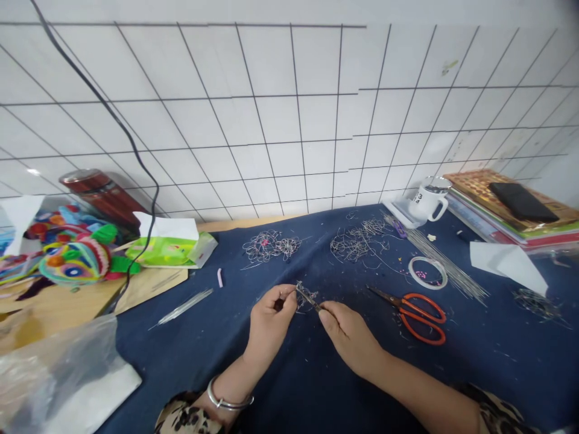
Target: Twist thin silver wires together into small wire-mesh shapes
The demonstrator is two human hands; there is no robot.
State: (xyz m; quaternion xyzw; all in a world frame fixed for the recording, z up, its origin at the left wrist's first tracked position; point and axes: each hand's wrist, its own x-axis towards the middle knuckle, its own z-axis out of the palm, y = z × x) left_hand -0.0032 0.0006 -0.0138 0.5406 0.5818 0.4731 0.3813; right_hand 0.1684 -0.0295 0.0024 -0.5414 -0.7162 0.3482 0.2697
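Sleeves (pixel 192 416), cut off, lead to hands: left (pixel 271 320) pinching indistinct wire (pixel 312 295), right (pixel 349 339) gripping a partly hidden tool (pixel 309 299).

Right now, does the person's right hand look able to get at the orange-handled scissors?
Probably yes: the scissors lie just beyond the right hand, on its right, with nothing bulky between. That hand grips a slim tool, though, which it would likely have to put down first.

Over blue cloth (pixel 289 380), both hands (pixel 270 319) are at a small wire tangle (pixel 313 295), the right (pixel 350 337) gripping a slim tool (pixel 309 299).
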